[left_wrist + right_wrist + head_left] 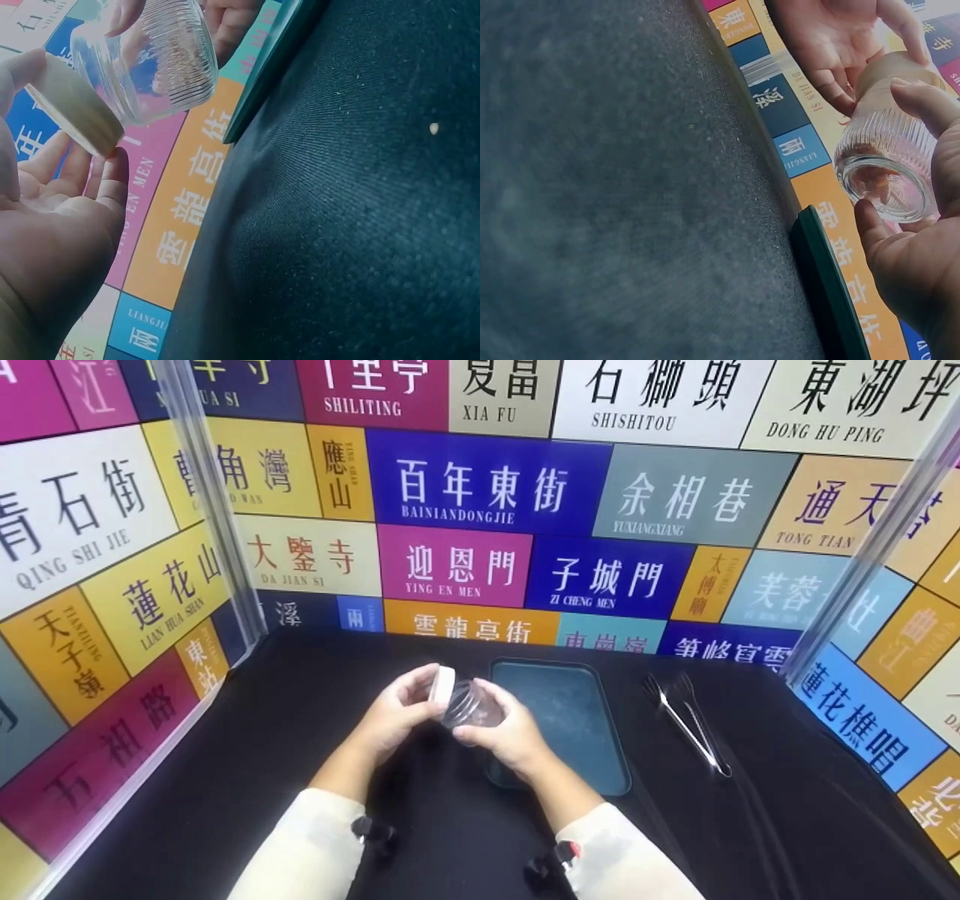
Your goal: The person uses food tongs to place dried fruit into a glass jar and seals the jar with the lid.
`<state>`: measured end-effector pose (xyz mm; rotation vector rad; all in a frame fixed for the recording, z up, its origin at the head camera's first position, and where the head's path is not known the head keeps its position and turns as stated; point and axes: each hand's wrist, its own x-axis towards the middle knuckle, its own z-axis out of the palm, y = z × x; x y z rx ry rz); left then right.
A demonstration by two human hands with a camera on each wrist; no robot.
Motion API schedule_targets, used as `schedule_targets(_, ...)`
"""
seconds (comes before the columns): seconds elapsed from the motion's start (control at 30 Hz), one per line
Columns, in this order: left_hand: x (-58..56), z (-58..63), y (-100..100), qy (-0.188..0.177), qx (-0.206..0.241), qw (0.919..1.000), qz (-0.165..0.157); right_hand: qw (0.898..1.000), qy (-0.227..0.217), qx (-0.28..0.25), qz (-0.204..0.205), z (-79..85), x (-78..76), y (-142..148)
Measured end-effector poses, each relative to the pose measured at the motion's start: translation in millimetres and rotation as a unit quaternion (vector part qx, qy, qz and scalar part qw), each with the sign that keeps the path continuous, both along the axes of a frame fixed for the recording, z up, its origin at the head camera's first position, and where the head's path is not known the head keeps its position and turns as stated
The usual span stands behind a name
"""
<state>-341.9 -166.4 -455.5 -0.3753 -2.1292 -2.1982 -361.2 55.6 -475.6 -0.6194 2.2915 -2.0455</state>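
My left hand (pixel 396 709) pinches a white lid (pixel 444 687) between thumb and fingers. The lid stands on edge by the mouth of a clear ribbed glass jar (pixel 480 709); in the left wrist view a slanted gap shows between the lid (pixel 75 105) and the jar's rim (pixel 94 64). My right hand (pixel 508 729) grips the jar round its body, thumb on the near side. The jar is tilted on its side above the table, its base toward the right. Through the glass (pixel 885 142) only fingers and background show.
A dark green tray (pixel 574 720) lies on the black cloth (pixel 262 780), behind and right of the hands. Metal tongs (pixel 694 727) lie farther right. Panels with coloured place-name signs (pixel 487 487) enclose the back and sides of the table.
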Motion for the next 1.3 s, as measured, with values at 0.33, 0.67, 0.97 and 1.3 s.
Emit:
schedule_targets(0.33,5.4,2.4,3.8,0.025,-0.085,0.9960,0.005,1.000,0.013,0.022,-0.008,0.8,1.5,-1.5)
schedule_targets(0.67,5.4,1.2,4.5,0.023,-0.128,0.9912,0.025,0.998,0.026,0.053,-0.016,0.2,2.0,-2.2)
schedule_targets(0.97,5.3,1.3,4.3,0.043,-0.126,0.9910,-0.011,0.998,0.024,0.062,-0.010,0.3,3.1,-1.7)
schedule_targets(1.3,3.6,1.0,3.8,0.095,-0.113,0.9870,-0.063,0.998,0.020,0.063,-0.003,1.1,3.6,-2.9)
